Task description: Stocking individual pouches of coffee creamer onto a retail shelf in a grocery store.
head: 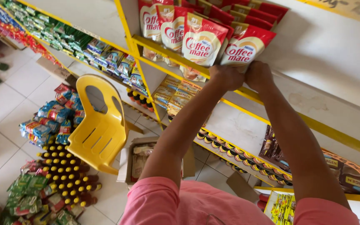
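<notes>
Head view: left hand (pixel 226 76) and right hand (pixel 258 74) both grip the bottom edge of a red-and-cream pouch (pixel 244 46) at the end of the row on the top yellow shelf (pixel 163 52). Step, as judged: seating the pouch upright; next calls for squaring it against its neighbour (pixel 203 39). Pouch glossy, flat, tilted right.

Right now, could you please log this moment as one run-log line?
left hand: grips red pouch base | right hand: same pouch | place: yellow shelf, pouch row | below: yellow chair, bottles on floor
</notes>
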